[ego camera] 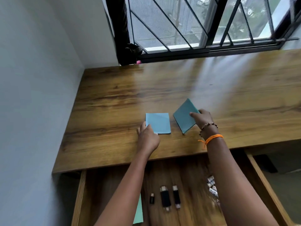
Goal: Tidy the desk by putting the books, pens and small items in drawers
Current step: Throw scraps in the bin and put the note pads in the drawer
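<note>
Wooden desk (pixel 114 98) is carrying two blue note pads near its front edge, above the open drawer (pixel 187 176) where three small black sticks (pixel 165 198) are already lying. Both hands are working the pads: the right hand (pixel 203 121) is pinching the tilted darker pad (pixel 183 117), and the left hand (pixel 147 137) is curling its fingers onto the near corner of the flat lighter pad (pixel 158 122). Lifting each pad by an edge, gripping the whole block, is probably keeping the sheets from fanning on the way down into the drawer.
</note>
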